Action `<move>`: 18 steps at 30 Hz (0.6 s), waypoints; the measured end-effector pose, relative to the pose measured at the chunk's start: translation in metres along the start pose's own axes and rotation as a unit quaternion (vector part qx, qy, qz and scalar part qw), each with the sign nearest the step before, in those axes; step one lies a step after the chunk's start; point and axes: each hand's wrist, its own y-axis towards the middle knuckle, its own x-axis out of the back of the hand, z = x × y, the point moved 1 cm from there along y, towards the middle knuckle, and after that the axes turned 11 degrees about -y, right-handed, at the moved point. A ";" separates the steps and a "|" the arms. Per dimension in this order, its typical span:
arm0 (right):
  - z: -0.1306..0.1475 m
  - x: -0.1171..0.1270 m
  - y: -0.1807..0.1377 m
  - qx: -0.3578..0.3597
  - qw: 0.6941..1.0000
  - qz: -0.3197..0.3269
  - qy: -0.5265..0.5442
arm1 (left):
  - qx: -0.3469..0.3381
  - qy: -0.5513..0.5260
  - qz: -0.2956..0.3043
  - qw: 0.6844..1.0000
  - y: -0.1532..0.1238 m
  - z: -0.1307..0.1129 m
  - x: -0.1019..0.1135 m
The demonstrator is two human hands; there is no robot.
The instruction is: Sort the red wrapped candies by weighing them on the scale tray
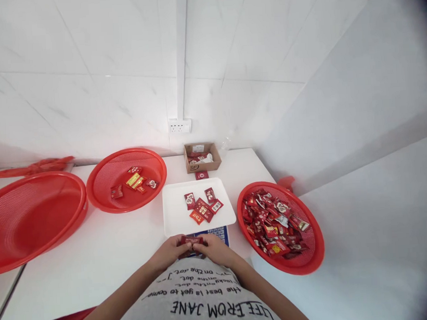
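Observation:
Close to my body, a small dark red wrapped packet [191, 240] is pinched between my two hands. My left hand [171, 251] grips its left end, and my right hand [214, 249] grips its right end. Just beyond them is a white tray [174, 220] with several red packets lying on it, among them a larger red packet [204, 210] in the middle. Under the tray's near edge shows the blue keypad of a scale [221, 233], partly covered by my right hand.
To the right stands a red basket [318, 240] heaped with packets. A red basket [92, 186] at the back left holds several packets; another red basket [33, 229] is further left. A cardboard box [203, 167] with packets sits behind the tray, near the wall socket [180, 126].

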 end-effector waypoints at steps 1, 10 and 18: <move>-0.001 -0.001 -0.003 -0.010 1.000 0.002 0.010 | -0.007 0.017 0.008 1.000 0.000 0.000 -0.001; -0.056 0.050 -0.042 -0.157 0.880 -0.339 0.294 | -0.131 0.207 -0.208 0.947 0.003 -0.017 0.056; -0.103 0.079 -0.078 -0.247 0.844 -0.473 0.052 | -0.128 0.508 -0.381 0.762 -0.006 -0.058 0.167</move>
